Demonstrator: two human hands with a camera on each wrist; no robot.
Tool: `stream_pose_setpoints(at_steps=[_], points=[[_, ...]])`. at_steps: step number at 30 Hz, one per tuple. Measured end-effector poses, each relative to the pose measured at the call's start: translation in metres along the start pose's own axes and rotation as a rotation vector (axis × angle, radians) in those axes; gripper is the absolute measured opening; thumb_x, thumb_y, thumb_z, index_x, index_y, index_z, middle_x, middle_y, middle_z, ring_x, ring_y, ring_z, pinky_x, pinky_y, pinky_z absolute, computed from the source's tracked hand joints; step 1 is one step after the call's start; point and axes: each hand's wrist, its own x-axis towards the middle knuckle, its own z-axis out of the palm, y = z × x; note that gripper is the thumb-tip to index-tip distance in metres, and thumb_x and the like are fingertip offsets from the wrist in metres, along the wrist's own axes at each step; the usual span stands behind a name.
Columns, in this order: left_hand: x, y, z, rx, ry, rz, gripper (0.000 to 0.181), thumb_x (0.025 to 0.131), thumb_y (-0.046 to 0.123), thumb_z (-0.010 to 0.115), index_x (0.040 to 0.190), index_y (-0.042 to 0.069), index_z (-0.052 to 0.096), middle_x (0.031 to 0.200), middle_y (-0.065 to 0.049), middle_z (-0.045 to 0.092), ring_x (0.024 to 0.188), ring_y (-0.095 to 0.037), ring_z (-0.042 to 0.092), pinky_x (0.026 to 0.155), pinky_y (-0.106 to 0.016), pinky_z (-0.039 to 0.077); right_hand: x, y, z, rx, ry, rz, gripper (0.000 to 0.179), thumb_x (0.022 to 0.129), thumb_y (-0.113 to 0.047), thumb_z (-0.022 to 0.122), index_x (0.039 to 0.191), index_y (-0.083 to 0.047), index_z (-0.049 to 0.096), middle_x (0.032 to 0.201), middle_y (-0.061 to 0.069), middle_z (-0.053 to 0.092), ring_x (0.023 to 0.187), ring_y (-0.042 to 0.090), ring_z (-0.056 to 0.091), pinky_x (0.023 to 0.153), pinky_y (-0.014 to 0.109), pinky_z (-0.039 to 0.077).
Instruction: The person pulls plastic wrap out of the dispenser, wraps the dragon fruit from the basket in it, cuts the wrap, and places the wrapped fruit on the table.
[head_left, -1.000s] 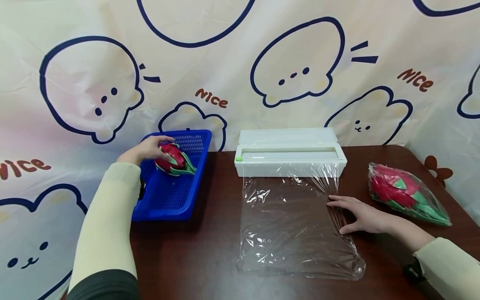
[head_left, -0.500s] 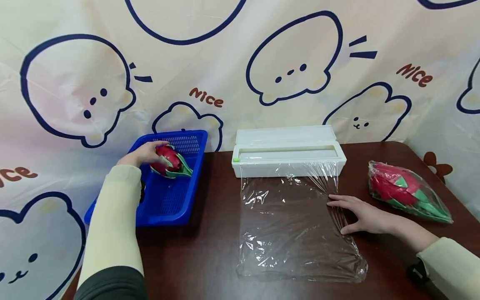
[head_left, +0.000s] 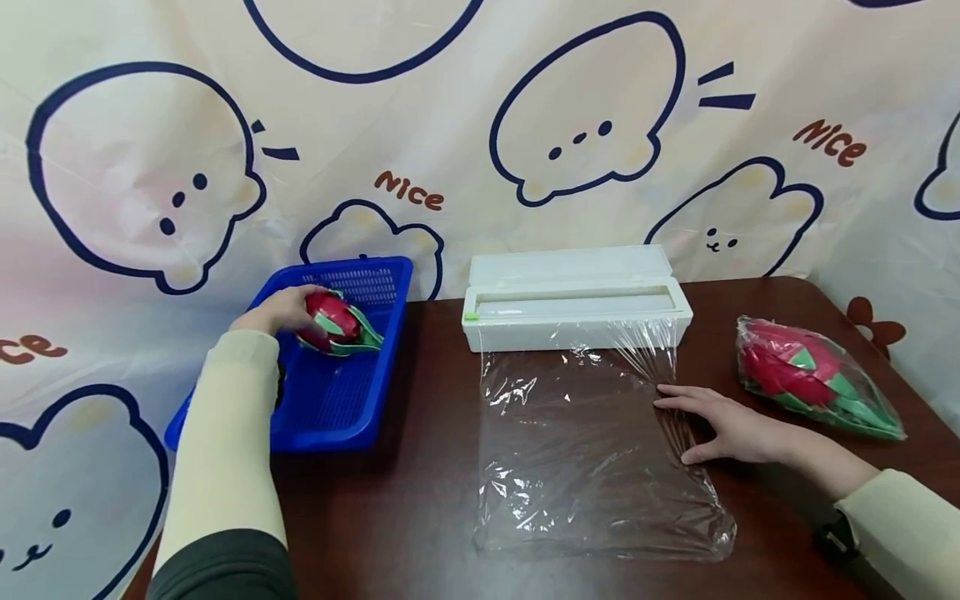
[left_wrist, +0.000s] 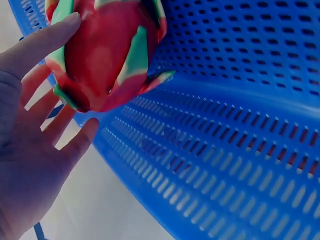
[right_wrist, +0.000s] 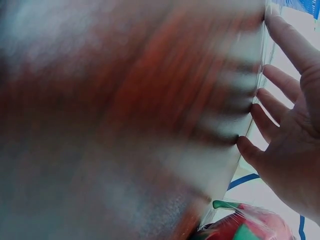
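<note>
In the head view my left hand [head_left: 281,310] reaches into a blue plastic basket [head_left: 330,408] and holds a red dragon fruit [head_left: 336,318] with green-tipped scales. The left wrist view shows the thumb on the red skin of the dragon fruit [left_wrist: 100,55] and the other fingers along its far side, partly hidden. On the table, my right hand [head_left: 727,427] rests with spread fingers on the creased right edge of a clear sheet of cling film [head_left: 570,467]. That sheet comes out of a white cling film dispenser [head_left: 577,333], whose lid is raised.
A second dragon fruit [head_left: 813,375], wrapped in clear film, lies on the brown table [head_left: 435,500] beyond my right hand. Behind everything hangs a cloth backdrop [head_left: 585,67] with cartoon drawings, close to the table's back edge.
My left hand has come down lower around the dragon fruit, which has turned slightly in the basket. The head view has shifted a little. My right hand has stayed on the film.
</note>
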Motion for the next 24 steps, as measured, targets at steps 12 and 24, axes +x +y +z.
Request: stream_pose_setpoints(at_steps=[12, 24], points=[[-0.013, -0.010, 0.000, 0.105, 0.007, -0.053, 0.093, 0.076, 0.036, 0.082, 0.147, -0.001, 0.034, 0.138, -0.036, 0.026, 0.124, -0.056, 0.022, 0.097, -0.069, 0.030, 0.000, -0.001, 0.001, -0.005, 0.021, -0.011, 0.073, 0.078, -0.047, 0.077, 0.135, -0.007, 0.054, 0.145, 0.022, 0.041, 0.128, 0.045, 0.035, 0.094, 0.065, 0.035], [-0.030, -0.010, 0.010, -0.045, -0.022, -0.042, 0.087, 0.083, 0.040, 0.077, 0.141, -0.002, 0.027, 0.133, -0.034, 0.037, 0.118, -0.051, 0.038, 0.096, -0.063, 0.038, 0.001, 0.000, 0.002, -0.023, 0.031, -0.015, 0.073, 0.076, -0.046, 0.079, 0.134, -0.008, 0.055, 0.144, 0.021, 0.042, 0.128, 0.044, 0.036, 0.093, 0.063, 0.037]])
